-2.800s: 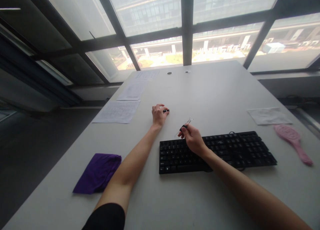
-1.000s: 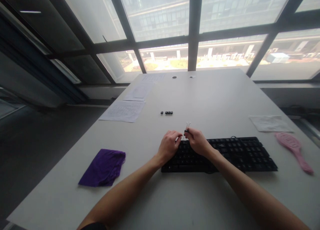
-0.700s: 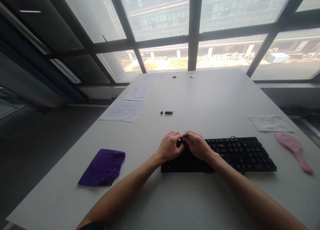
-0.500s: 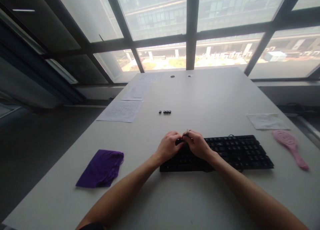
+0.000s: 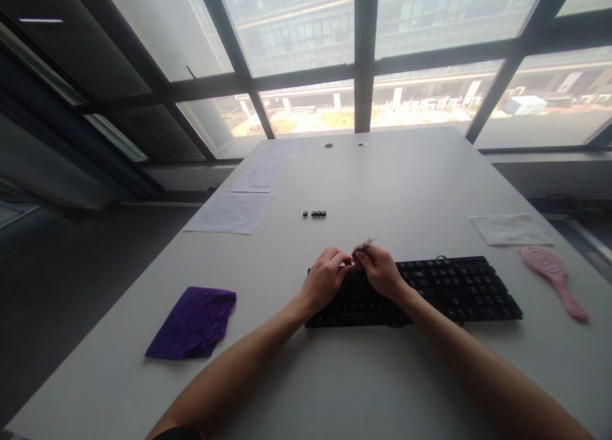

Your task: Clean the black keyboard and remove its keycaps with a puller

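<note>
Both hands sit right over the far left corner of the black keyboard (image 5: 414, 291), which is the thing to orient by here. The right hand (image 5: 381, 272) is curled shut around a small wire keycap puller (image 5: 364, 245), pinching its dark grip between thumb and fingers so the thin metal loops stick up and away from the keyboard's back edge. The left hand (image 5: 325, 282) is touching the right one, fingers bent down onto the top-left keys; can't tell if it actually has anything pinched in there, the fingertips are too bunched up to see. Beyond the keyboard, further across the bench (image 5: 406, 178), there's a short row of loose black keycaps (image 5: 314, 214) lying well apart from the hands. Off the keyboard's right end is a pink hairbrush (image 5: 552, 277), and just past that a white cloth (image 5: 510, 229) lying flat. To the left of the keyboard, nearer the bench edge, sits a crumpled purple cloth (image 5: 194, 322). Way out past the keycaps on the left side there are a few printed paper sheets (image 5: 230, 212) lined up toward the window.
</note>
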Available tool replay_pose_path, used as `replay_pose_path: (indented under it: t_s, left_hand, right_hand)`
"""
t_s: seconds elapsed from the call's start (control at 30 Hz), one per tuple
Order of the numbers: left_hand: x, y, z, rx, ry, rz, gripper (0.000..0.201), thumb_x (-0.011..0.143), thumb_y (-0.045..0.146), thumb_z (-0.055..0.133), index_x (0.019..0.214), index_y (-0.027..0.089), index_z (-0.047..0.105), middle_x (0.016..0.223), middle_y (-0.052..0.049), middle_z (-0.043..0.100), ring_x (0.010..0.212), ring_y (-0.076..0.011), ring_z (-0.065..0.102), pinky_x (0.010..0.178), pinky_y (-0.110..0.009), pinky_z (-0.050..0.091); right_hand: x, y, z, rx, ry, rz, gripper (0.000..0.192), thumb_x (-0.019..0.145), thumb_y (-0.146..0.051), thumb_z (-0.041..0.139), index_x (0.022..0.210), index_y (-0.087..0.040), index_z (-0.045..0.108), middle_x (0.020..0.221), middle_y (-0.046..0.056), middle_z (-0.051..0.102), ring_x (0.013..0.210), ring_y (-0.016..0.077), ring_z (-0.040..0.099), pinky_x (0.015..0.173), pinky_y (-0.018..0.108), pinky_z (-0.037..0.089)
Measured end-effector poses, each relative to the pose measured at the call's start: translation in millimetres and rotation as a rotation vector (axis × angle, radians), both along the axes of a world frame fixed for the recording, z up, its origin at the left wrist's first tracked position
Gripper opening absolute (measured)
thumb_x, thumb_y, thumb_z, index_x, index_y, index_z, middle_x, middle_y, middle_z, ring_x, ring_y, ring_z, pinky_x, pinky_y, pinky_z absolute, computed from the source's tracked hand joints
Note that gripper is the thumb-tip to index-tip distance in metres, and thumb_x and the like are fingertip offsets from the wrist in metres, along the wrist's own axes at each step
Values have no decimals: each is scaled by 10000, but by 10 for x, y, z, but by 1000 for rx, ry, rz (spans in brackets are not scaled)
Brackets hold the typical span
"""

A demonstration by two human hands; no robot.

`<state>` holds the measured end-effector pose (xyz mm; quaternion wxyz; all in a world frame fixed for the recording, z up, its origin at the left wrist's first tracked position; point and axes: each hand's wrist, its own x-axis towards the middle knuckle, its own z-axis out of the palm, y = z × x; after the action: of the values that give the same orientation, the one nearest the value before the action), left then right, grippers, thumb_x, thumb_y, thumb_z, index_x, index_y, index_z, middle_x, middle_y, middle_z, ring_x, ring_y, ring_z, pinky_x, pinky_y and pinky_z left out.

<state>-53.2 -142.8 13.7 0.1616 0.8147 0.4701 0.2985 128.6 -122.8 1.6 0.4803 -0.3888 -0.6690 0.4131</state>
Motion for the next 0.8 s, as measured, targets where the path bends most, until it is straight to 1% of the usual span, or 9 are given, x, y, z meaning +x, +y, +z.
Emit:
replay_pose_path:
  t_s: [0.13,0.2,0.27,0.37,0.47,0.6,0.67,0.73,0.8]
  left_hand:
    - [-17,-12,-13,20,-50,-5,263,910,143,659,1142,245,590,1045,-28,629,1031,-212,573,924,-364,488]
    - [-29,-16,-23,41,-82,9,301,902,122,660,1159,244,562,1016,-22,628,996,-207,576,896,-359,493]
    - [-36,-17,-29,71,-98,16,252,912,131,648,1121,240,558,1003,-24,623,972,-206,573,871,-355,496]
    - [-37,-11,-30,106,-54,-14,200,933,148,620,1102,249,586,1033,-33,623,994,-211,568,882,-359,497]
    - [-33,-4,-32,136,23,-26,263,948,156,596,1182,275,613,1062,-41,631,1005,-216,563,897,-369,501]
    - [-26,-32,-46,160,95,-6,287,977,209,564,1239,300,638,1111,-56,638,1028,-223,554,906,-382,513]
    - [-25,-55,-40,157,64,4,246,988,256,557,1199,311,669,1132,-60,632,1049,-220,560,896,-371,524]
    - [-37,-52,-13,147,-8,8,195,985,293,570,1132,305,698,1119,-59,638,1050,-214,575,901,-367,527]
    - [-75,16,37,125,-70,2,155,969,298,602,1082,285,707,1082,-54,656,1039,-209,594,924,-372,519]
  right_hand:
    - [-7,-14,4,1,18,-18,205,980,-303,503,863,-199,634,712,5,627,650,158,574,653,285,457]
    - [-12,-18,12,4,9,-40,206,980,-314,507,866,-198,634,719,10,636,660,161,584,662,286,460]
    - [-18,-18,22,-5,-1,-80,212,983,-323,503,866,-198,629,730,16,652,660,161,589,659,284,455]
    - [-27,-7,35,-32,-26,-102,229,993,-336,483,868,-199,616,723,14,663,633,154,582,636,276,440]
    - [-32,14,31,-59,-41,-95,251,1002,-369,473,864,-202,599,683,3,646,617,152,578,621,272,433]
    - [-31,41,7,-109,33,-63,282,1003,-431,476,858,-209,572,694,6,654,603,154,587,604,275,449]
    - [-34,47,0,-121,73,-51,305,1001,-462,478,847,-212,561,715,12,665,602,153,594,603,278,464]
    - [-40,49,-4,-127,100,-63,326,998,-489,482,840,-213,555,732,18,675,599,151,602,602,279,475]
    - [-49,52,-12,-136,124,-83,337,994,-509,486,852,-211,554,748,24,687,588,148,605,586,277,477]
